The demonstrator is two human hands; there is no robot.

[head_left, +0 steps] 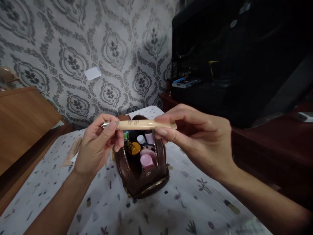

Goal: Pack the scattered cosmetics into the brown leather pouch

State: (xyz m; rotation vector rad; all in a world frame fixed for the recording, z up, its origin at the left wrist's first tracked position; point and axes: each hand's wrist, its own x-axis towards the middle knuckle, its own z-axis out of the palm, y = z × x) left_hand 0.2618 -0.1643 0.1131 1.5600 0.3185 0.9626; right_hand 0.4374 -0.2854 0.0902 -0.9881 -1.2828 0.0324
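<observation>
the left hand (97, 140) pinches the silver end (106, 124) of a slim tube (137, 124) between thumb and fingers; that end looks small and smooth, so a loose grip could let it slip and dip. midway, the tube spans the gap between the hands, held nearly level over the open brown bag (145, 186). if both grips failed, it could drop in among the amber round item (135, 148), the white cap (141, 139) and the pink container (146, 161). the right hand (200, 140) pinches the other end, thumb below and forefinger above; pressing too hard there could push the contents leftward and cause a leak, though i cannot tell how tightly it is closed. from the left, the tube runs from shiny silver to glossy beige with tiny dark print, unreadable here, then a tip showing past the right fingers.
</observation>
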